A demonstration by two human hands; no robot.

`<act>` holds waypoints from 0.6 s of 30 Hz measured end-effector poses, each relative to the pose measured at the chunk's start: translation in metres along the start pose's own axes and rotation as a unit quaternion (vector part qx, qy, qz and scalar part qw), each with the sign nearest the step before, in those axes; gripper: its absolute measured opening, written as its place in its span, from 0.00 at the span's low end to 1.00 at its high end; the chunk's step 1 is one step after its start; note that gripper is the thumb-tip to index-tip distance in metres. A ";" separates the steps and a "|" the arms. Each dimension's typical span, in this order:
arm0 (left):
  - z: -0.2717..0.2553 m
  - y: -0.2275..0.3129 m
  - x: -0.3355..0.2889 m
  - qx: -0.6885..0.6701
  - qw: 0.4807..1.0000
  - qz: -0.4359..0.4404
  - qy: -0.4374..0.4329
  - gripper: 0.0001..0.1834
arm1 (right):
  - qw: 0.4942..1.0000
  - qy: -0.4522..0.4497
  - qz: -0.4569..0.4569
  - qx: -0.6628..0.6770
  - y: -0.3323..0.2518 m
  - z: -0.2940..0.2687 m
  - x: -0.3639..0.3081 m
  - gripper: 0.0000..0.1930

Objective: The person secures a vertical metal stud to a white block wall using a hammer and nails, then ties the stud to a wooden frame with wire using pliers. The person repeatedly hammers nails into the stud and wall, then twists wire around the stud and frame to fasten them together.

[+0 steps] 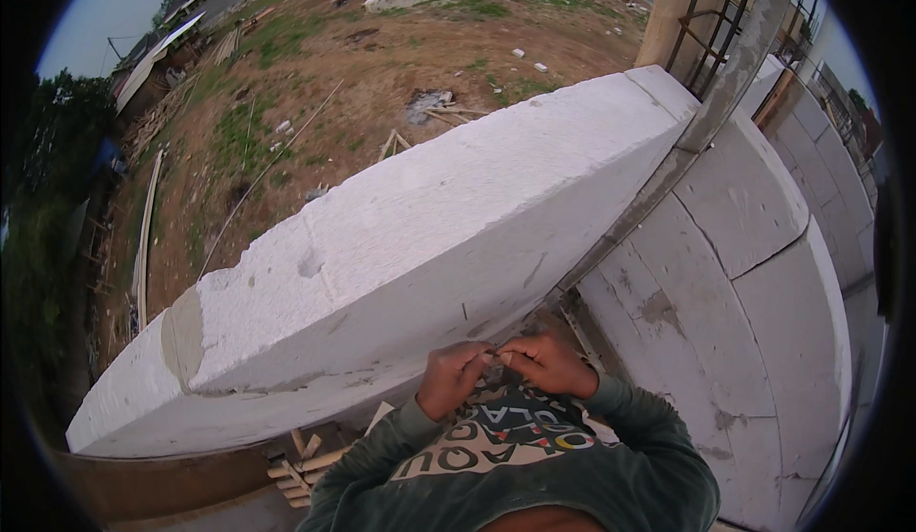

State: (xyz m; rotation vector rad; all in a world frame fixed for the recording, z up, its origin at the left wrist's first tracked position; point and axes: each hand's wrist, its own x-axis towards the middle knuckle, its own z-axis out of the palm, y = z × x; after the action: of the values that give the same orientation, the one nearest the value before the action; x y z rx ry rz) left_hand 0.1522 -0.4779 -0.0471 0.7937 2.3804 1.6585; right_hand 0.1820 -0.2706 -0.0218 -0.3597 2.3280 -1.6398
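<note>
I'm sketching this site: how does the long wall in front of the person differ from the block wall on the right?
The long wall shows a broad, rough, chipped white top; the right wall mostly shows its smoother grey face. Dark joint lines plainly divide the right wall into big blocks; the long wall's near face shows few clear joints. Both are pale and bare, without plaster.

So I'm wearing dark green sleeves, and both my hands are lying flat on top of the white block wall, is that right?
Not quite: your hands aren't on top of the white block wall. The head view shows your left hand and right hand close together in front of your printed shirt, fingers bent. The sleeves are dark green.
</note>
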 end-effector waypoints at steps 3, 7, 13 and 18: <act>-0.003 -0.001 0.002 -0.018 1.000 -0.015 -0.015 0.07 | 1.000 0.004 -0.009 0.012 0.003 0.002 -0.002 0.10; -0.007 -0.005 0.002 -0.099 0.990 -0.080 -0.069 0.09 | 0.998 -0.033 -0.003 0.048 0.016 -0.004 -0.002 0.11; -0.003 -0.004 -0.003 -0.061 0.989 -0.066 -0.119 0.09 | 0.992 -0.086 -0.067 -0.059 0.024 -0.017 -0.003 0.11; 0.003 0.002 0.002 0.002 0.997 -0.038 -0.062 0.08 | 0.932 0.019 -0.054 -0.359 0.004 -0.003 -0.014 0.11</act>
State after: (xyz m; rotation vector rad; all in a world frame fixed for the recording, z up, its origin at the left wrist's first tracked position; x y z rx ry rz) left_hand 0.1520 -0.4739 -0.0455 0.7733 2.3005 1.5292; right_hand 0.1938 -0.2618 -0.0238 -0.6057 2.9112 -0.7637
